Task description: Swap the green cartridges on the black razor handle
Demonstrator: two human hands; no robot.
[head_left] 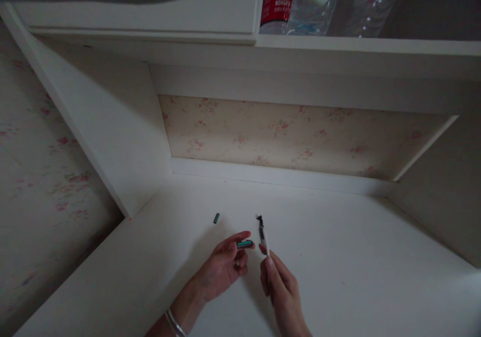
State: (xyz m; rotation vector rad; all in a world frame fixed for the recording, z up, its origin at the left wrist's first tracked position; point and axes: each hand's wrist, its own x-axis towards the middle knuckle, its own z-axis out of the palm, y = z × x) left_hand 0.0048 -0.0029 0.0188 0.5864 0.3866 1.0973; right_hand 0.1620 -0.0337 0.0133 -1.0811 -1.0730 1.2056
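red bottle label (272, 15): "nongfu" below large chinese characters (smaller line underneath too blurred to read).

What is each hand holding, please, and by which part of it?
The left hand holds a small green-and-black piece near its left end; the right hand holds a black-tipped white handle by its lower part.

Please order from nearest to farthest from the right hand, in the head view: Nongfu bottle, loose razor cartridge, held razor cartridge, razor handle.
1. Razor handle: in right hand.
2. Held cartridge: in left hand.
3. Loose cartridge: on desk, left.
4. Nongfu bottle: shelf above.
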